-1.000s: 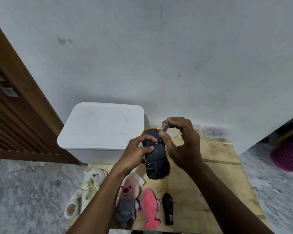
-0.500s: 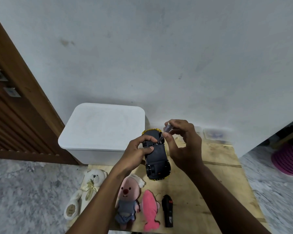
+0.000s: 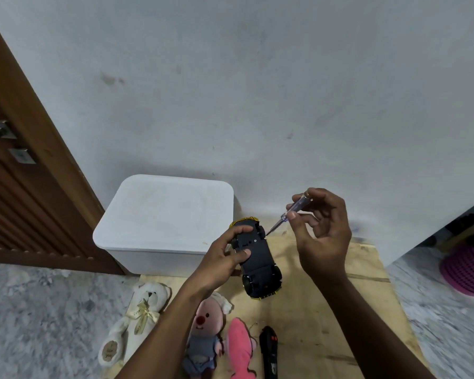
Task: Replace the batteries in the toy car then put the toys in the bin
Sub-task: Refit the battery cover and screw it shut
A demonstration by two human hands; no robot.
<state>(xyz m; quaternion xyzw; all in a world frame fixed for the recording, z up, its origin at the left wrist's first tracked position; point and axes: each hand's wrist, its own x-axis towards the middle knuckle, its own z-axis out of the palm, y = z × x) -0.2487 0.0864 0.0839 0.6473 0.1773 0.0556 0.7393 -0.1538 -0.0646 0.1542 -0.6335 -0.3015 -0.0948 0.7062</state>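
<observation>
A yellow toy car (image 3: 257, 258) lies upside down on the wooden board (image 3: 326, 310), its black underside facing up. My left hand (image 3: 225, 255) grips the car's far end. My right hand (image 3: 323, 236) is raised to the right of the car and pinches a clear-handled screwdriver (image 3: 293, 212), whose tip points down-left toward the car's far wheel. A white bin (image 3: 164, 222) with its lid on stands to the left of the car, against the wall.
Near me lie a white teddy bear (image 3: 137, 313), a pink-faced plush doll (image 3: 205, 332), a pink fish plush (image 3: 241, 348) and a black remote control (image 3: 268, 351). A brown door (image 3: 19, 187) is at left, a pink basket (image 3: 468, 269) on the floor at right.
My right hand has lifted up and to the right, pulling the screwdriver tip off the car's underside. My left hand still holds the car in the same place.
</observation>
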